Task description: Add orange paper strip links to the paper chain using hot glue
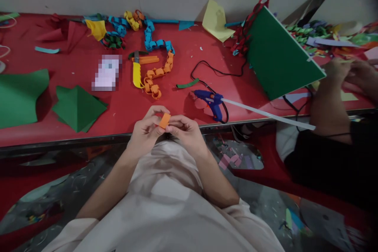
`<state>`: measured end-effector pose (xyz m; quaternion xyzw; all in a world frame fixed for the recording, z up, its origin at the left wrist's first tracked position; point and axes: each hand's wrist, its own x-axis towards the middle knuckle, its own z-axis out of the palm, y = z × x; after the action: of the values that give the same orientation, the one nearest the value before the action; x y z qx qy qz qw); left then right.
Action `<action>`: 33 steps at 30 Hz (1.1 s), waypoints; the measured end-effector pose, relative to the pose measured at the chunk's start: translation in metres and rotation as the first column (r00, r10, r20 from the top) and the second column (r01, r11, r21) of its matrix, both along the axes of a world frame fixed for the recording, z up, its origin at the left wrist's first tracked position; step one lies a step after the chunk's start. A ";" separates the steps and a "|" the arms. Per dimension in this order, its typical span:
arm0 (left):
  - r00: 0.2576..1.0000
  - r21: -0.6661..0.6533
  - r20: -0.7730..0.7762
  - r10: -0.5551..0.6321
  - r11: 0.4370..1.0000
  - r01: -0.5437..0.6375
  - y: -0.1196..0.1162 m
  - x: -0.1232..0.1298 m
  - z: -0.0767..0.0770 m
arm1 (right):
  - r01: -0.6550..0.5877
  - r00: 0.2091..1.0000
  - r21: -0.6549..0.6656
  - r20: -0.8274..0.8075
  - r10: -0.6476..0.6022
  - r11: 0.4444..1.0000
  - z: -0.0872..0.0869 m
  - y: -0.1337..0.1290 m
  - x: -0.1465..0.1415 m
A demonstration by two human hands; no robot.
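Near the table's front edge, my left hand [147, 130] and my right hand [186, 129] meet, both closed on one small orange paper strip [164, 120]. The strip looks bent or looped. Just beyond them lies a paper chain, its orange links [159, 71] leading back to blue links [150, 41]. A yellow-handled cutter [137, 73] rests beside the chain, close to flat orange strips [147, 60]. To the right of my hands is a blue glue gun [210, 101] with a long clear glue stick [265, 113] sticking out of its back.
Folded green paper [78, 108] and a blurred-out phone-like object [107, 73] lie to the left. A green board [283, 55] leans at the right. Beyond it, another person's hands [351, 71] work near paper scraps. A black cord [218, 71] crosses the red table [177, 106].
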<state>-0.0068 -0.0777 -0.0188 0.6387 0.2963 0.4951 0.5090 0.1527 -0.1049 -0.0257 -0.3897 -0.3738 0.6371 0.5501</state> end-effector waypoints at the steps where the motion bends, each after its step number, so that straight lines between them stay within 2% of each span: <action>1: 1.000 -0.005 0.011 -0.007 1.000 0.007 0.000 -0.001 -0.001 | 0.028 0.999 0.023 0.026 -0.029 0.999 -0.001 0.000 0.000; 3: 0.999 -0.002 0.032 0.023 1.000 -0.023 0.002 -0.003 -0.002 | 0.113 0.983 0.091 0.137 -0.125 0.989 -0.002 -0.002 0.001; 4: 0.996 0.005 0.037 0.076 0.997 -0.076 0.002 -0.005 -0.002 | 0.153 0.960 0.142 0.213 -0.181 0.978 -0.001 -0.003 0.003; 7: 0.960 0.028 -0.032 0.279 0.960 -0.278 0.006 -0.010 -0.002 | 0.207 0.836 0.334 0.428 -0.343 0.920 -0.001 -0.007 0.009; 9: 0.937 0.004 -0.080 0.341 0.940 -0.342 0.007 -0.013 -0.003 | 0.208 0.778 0.422 0.476 -0.411 0.882 -0.001 -0.009 0.011; 11: 0.938 -0.081 -0.051 0.343 0.935 -0.347 0.007 -0.012 -0.008 | 0.192 0.804 0.435 0.445 -0.395 0.880 -0.001 -0.008 0.011; 14: 0.927 -0.242 0.032 0.373 0.903 -0.355 0.003 -0.004 -0.017 | 0.094 0.854 0.438 0.426 -0.298 0.894 -0.004 -0.003 0.006; 17: 0.934 -0.293 0.041 0.354 0.898 -0.328 0.000 0.005 -0.021 | 0.088 0.835 0.496 0.436 -0.335 0.864 -0.005 0.002 0.001; 19: 0.961 -0.215 -0.011 0.276 0.938 -0.272 0.003 0.004 -0.017 | 0.133 0.824 0.517 0.417 -0.384 0.845 -0.005 0.004 0.001; 20: 0.966 -0.134 -0.062 0.250 0.957 -0.256 0.007 0.001 -0.013 | 0.160 0.816 0.522 0.408 -0.410 0.838 -0.004 0.005 0.002; 22: 0.938 0.114 -0.211 0.274 0.960 -0.254 0.023 -0.009 -0.001 | 0.218 0.793 0.525 0.396 -0.463 0.823 -0.002 0.006 0.006; 23: 0.888 0.286 -0.303 0.345 0.922 -0.260 0.033 -0.015 0.006 | 0.241 0.777 0.528 0.398 -0.488 0.815 -0.001 0.007 0.009; 24: 0.806 0.453 -0.414 0.424 0.864 -0.222 0.045 -0.021 0.013 | 0.248 0.757 0.531 0.416 -0.505 0.810 0.000 0.008 0.012; 25: 0.717 0.571 -0.521 0.463 0.814 -0.110 0.058 -0.026 0.018 | 0.241 0.732 0.538 0.446 -0.515 0.808 0.001 0.009 0.014; 27: 0.572 0.641 -0.673 0.470 0.756 0.132 0.082 -0.033 0.026 | 0.201 0.667 0.564 0.520 -0.533 0.801 0.002 0.014 0.019; 29: 0.488 0.633 -0.745 0.454 0.711 0.306 0.099 -0.033 0.027 | 0.164 0.585 0.592 0.585 -0.561 0.789 0.000 0.020 0.022; 31: 0.477 0.634 -0.754 0.452 0.691 0.349 0.107 -0.031 0.025 | 0.140 0.503 0.600 0.642 -0.579 0.787 -0.004 0.027 0.023; 33: 0.530 0.651 -0.717 0.452 0.705 0.280 0.106 -0.029 0.022 | 0.105 0.448 0.576 0.701 -0.555 0.811 -0.006 0.033 0.022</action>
<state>-0.0360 0.0280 0.0029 0.9189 0.3252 0.2229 -0.0113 0.1752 -0.0720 -0.0316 -0.5756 -0.6423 0.1350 0.4878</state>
